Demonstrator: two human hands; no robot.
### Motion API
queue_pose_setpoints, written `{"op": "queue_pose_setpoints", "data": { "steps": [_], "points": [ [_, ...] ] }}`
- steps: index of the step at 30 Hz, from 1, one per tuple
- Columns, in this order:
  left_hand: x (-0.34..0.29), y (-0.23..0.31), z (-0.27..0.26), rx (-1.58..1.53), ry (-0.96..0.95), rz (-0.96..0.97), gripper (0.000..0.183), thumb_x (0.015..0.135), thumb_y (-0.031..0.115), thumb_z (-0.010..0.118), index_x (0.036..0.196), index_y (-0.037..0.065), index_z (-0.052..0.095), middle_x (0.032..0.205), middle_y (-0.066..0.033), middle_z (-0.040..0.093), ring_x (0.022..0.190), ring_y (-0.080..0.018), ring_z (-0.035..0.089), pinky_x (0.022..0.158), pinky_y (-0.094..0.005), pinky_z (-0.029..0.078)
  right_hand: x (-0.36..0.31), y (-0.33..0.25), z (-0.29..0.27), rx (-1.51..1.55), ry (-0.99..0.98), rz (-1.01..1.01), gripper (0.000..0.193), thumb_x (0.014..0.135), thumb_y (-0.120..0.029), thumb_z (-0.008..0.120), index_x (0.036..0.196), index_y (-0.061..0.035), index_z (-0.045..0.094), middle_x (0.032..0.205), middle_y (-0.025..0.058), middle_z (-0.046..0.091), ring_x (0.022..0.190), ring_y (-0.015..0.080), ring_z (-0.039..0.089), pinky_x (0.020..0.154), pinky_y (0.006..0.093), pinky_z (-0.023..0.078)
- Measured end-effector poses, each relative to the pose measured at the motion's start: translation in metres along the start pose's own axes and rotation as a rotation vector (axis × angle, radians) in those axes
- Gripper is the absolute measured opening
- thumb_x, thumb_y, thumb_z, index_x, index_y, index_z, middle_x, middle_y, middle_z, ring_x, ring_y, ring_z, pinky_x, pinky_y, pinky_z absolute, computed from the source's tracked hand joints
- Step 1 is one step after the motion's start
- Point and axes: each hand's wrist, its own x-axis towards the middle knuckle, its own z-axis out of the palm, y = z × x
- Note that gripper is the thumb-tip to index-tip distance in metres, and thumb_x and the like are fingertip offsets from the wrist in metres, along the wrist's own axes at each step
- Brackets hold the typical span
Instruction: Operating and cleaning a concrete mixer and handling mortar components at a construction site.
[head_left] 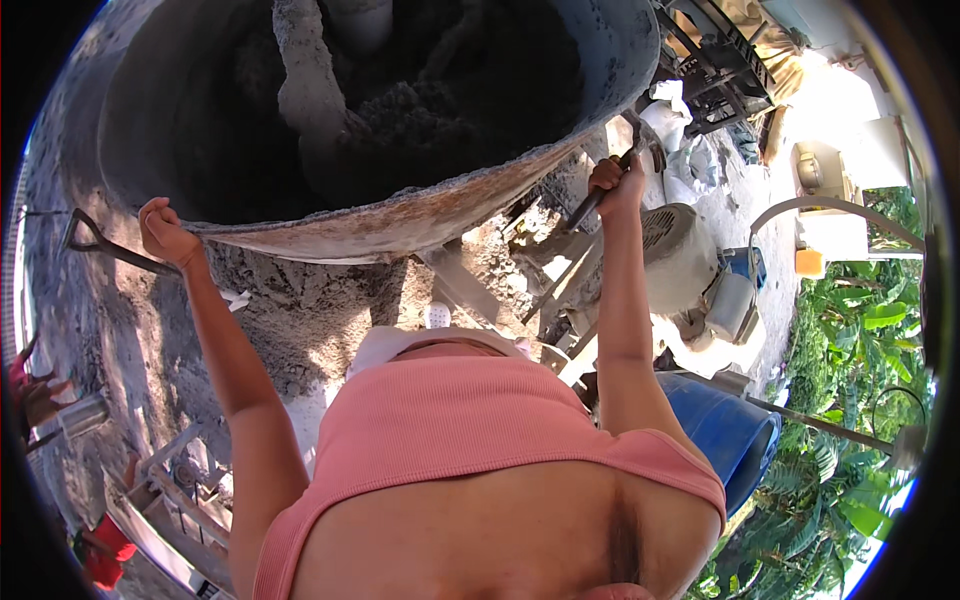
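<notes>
Outdoor work yard: rough, grey-dusted ground, strong patchy sun, green plants [860,345] off to the right past a blue barrel [705,420]. White sacks [690,165] lie at upper right; a motor with a slotted end cover [672,250] sits below them.

Ahead of you, filling the upper part of the view: a wide mixer drum [400,228], its near rim crusted. Inside, dark grey mix [420,125] and a coated mixing arm [308,85] slanting down into it.

Your left hand [168,232] is at the left end of that near rim, fingers curled in. Poor angle here; it may be hooked over the edge or merely resting beside it, I cannot tell. A D-shaped shovel handle [88,235] stands just outside it.

Your right hand [618,185] is wrapped tight around a dark metal bar [582,212], beside the drum's right side. Key relation: the bar's long axis runs slantwise, from near you at lower left to farther off at upper right, outside the drum wall. Right hand already on it; left hand well apart, across the drum's breadth.
</notes>
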Motion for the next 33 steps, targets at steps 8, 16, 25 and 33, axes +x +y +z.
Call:
{"op": "queue_pose_setpoints", "data": {
  "steps": [8, 16, 25, 33],
  "points": [
    [0.003, -0.009, -0.003, -0.004, -0.003, 0.055, 0.026, 0.081, 0.015, 0.04, 0.069, 0.003, 0.061, 0.05, 0.0042, 0.033, 0.046, -0.006, 0.029, 0.044, -0.0221, 0.022, 0.009, -0.01, 0.006, 0.288, 0.261, -0.332, 0.052, 0.091, -0.056, 0.029, 0.066, -0.011, 0.035, 0.049, -0.0027, 0.028, 0.038, 0.0106, 0.027, 0.035, 0.024, 0.024],
    [0.0, 0.001, -0.001, 0.005, 0.011, 0.008, 0.026, 0.08, 0.013, 0.04, 0.069, 0.002, 0.061, 0.049, 0.0031, 0.034, 0.045, -0.0072, 0.03, 0.044, -0.0228, 0.023, 0.002, -0.053, -0.03, 0.098, 0.099, -0.26, 0.047, 0.091, -0.051, 0.029, 0.068, -0.0097, 0.036, 0.05, -0.0032, 0.029, 0.039, 0.0099, 0.027, 0.035, 0.023, 0.028],
    [0.003, -0.004, -0.001, -0.014, -0.019, -0.032, 0.026, 0.079, 0.013, 0.04, 0.07, 0.001, 0.062, 0.048, 0.002, 0.032, 0.045, -0.0076, 0.029, 0.044, -0.0235, 0.021, 0.082, -0.219, -0.026, 0.106, 0.009, -0.535, 0.044, 0.09, -0.045, 0.021, 0.063, -0.0113, 0.033, 0.049, -0.0018, 0.031, 0.041, 0.0115, 0.032, 0.041, 0.0266, 0.032],
    [0.003, -0.008, -0.003, 0.072, -0.012, -0.004, 0.026, 0.08, 0.013, 0.04, 0.07, 0.002, 0.062, 0.048, 0.0028, 0.03, 0.044, -0.0072, 0.027, 0.044, -0.0235, 0.02, 0.154, -0.206, 0.0, -0.362, 0.038, -0.055, 0.038, 0.092, -0.036, 0.032, 0.064, -0.0104, 0.037, 0.047, -0.0049, 0.029, 0.035, 0.0084, 0.028, 0.038, 0.0239, 0.027]
  ]
}}
